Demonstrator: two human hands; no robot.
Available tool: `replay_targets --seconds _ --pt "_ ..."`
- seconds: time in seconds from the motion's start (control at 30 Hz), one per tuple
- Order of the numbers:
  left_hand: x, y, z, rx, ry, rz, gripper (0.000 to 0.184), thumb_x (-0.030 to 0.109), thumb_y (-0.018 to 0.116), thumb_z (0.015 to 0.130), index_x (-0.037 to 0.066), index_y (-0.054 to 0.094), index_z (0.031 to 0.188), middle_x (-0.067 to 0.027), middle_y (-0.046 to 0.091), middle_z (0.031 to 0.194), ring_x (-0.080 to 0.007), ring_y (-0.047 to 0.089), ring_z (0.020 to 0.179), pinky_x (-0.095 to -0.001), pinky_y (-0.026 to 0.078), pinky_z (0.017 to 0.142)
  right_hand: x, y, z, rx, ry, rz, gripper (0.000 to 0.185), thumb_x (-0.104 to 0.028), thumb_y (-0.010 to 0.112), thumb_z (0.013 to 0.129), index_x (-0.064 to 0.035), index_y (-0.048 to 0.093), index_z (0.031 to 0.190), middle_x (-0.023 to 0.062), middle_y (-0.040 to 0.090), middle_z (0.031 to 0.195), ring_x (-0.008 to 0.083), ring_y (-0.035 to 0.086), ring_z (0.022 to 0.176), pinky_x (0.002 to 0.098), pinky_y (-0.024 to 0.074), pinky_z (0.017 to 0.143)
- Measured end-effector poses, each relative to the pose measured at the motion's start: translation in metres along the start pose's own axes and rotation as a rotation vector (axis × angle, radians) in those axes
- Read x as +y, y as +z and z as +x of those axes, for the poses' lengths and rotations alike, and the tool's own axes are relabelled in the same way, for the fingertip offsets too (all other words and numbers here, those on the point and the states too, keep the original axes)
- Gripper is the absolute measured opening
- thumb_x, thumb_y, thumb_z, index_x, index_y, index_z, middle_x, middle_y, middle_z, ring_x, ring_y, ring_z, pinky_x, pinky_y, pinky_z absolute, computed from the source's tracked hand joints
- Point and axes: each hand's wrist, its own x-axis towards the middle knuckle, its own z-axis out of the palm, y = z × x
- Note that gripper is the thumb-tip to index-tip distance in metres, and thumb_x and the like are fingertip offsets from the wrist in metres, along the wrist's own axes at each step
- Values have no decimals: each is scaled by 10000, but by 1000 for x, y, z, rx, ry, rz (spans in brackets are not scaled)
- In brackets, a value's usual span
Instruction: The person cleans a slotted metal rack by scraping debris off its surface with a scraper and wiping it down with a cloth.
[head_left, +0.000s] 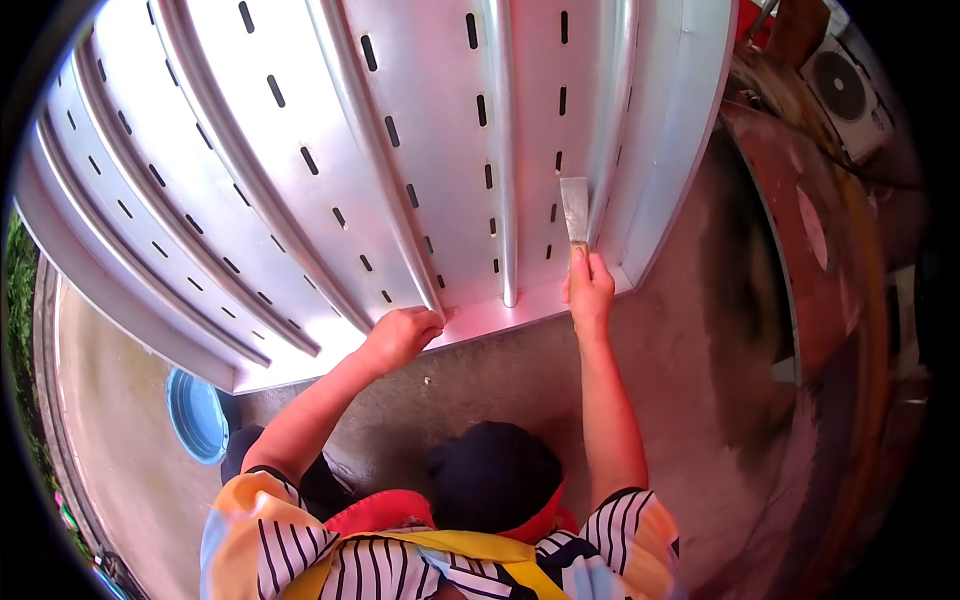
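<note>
A large silvery metal panel [440, 170] with raised ribs and rows of dark slots fills the upper view. My right hand [589, 285] is wrapped round the wooden handle of a scraper [575, 210], whose flat metal blade points up over the panel, near the rightmost rib. At the panel's lower edge, by the foot of a middle rib, is my left hand [403, 335], its fingers curled together; what they hold, if anything, is hidden.
A blue basin [197, 415] stands on the concrete floor [690, 400] at the lower left, below the panel's corner. Rusty reddish metal sheeting [790, 240] and an air-conditioner unit [845, 95] are on the right. Green plants [22, 290] show at the far left.
</note>
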Motion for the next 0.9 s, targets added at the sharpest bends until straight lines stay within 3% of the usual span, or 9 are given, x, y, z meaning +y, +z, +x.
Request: replay_targets --seconds 0.17,0.37,0.57,0.67,0.7,0.8,0.9 --pt "-1 -3 1 3 2 -3 83 63 637 827 20 623 897 -127 634 817 -321 620 733 -385 500 653 -1 2 -4 25 -4 120 250 -222 529 953 -33 549 790 16 510 566 94 467 439 251 373 418" --pt "-1 -12 -1 36 2 -12 81 72 635 831 27 623 897 -125 629 815 -325 620 741 -388 500 655 -10 8 -2 56 32 -73 251 -244 553 940 -28 554 812 39 530 581 108 493 463 290 405 442" --pt "-8 -1 -1 23 5 3 69 79 627 836 34 626 889 -113 630 820 -321 620 736 -389 504 654 -21 10 11 152 -275 -593 268 -288 598 903 -21 574 900 161 623 698 293 619 609 411 453 552" --pt "-6 -1 0 33 42 42 75 86 628 837 35 630 892 -110 632 827 -318 621 746 -390 504 660 -45 -4 3 267 -320 -572 265 -301 597 899 -36 583 906 182 635 754 376 610 661 442 461 585" --pt "-5 -5 1 33 24 26 78 89 629 836 35 630 893 -109 633 829 -317 621 753 -391 504 662 -58 -4 -3 339 -453 -528 257 -311 601 894 -57 587 931 176 638 755 391 607 675 448 464 594" --pt "0 -11 -1 20 -13 -1 85 96 632 835 35 631 894 -108 634 835 -315 621 768 -392 502 667 -38 -1 5 169 -344 -912 264 -315 602 892 -58 566 939 162 639 744 386 614 684 466 460 585" --pt "-3 -11 0 54 33 -6 79 101 630 837 36 630 881 -110 634 840 -319 621 768 -395 502 666 -57 1 4 285 -486 -754 255 -319 590 895 -72 532 916 164 633 735 398 608 699 498 445 586"
